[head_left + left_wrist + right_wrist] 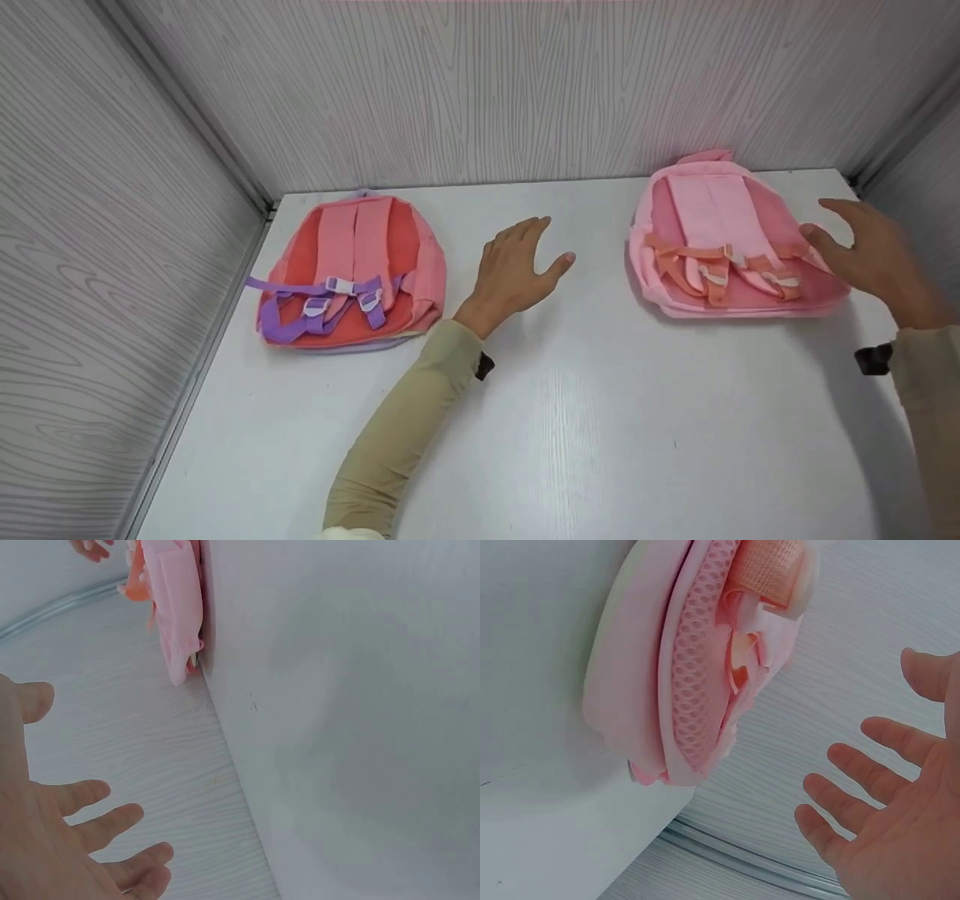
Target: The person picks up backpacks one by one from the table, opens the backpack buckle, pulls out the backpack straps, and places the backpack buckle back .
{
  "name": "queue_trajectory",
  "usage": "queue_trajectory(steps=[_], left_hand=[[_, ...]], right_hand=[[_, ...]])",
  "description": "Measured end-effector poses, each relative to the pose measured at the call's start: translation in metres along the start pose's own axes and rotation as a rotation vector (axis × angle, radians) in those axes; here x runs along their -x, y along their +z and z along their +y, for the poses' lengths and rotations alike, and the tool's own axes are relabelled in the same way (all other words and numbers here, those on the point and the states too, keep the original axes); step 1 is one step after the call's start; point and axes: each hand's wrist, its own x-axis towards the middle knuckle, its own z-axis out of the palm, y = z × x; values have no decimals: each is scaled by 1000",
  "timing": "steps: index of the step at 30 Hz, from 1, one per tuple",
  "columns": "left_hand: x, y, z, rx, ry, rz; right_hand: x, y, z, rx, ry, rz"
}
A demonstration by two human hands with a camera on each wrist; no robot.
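Two small backpacks lie on a white table with their strap sides up. On the left is a coral-red backpack with purple webbing and white buckles. The light pink backpack with orange webbing lies on the right, near the back wall. My left hand is held over the table between the two, fingers spread, holding nothing. Beside the pink backpack's right edge is my right hand, its thumb and fingers apart and nothing in them. In the right wrist view, a gap shows between that hand and the pink backpack.
Grey wood-grain panels enclose the white table: a back wall, a left wall and a right wall. Metal trim runs along the corners. A small black piece sits at my left cuff, another at the right.
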Motion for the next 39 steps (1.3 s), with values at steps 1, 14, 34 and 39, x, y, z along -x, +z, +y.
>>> queue_trajectory(steps=[1,14,34,39], left_hand=[[-1,3,2,21,-5,-2],[-12,47,29,279,-99,-99],[-23,116,88,564,-250,-111],[-25,127,97,585,-231,-96]], right_hand=[[1,0,2,5,8,-1],[6,11,22,-7,85,1],[28,30,49,-161,254,-38],[31,30,50,-181,255,-86]])
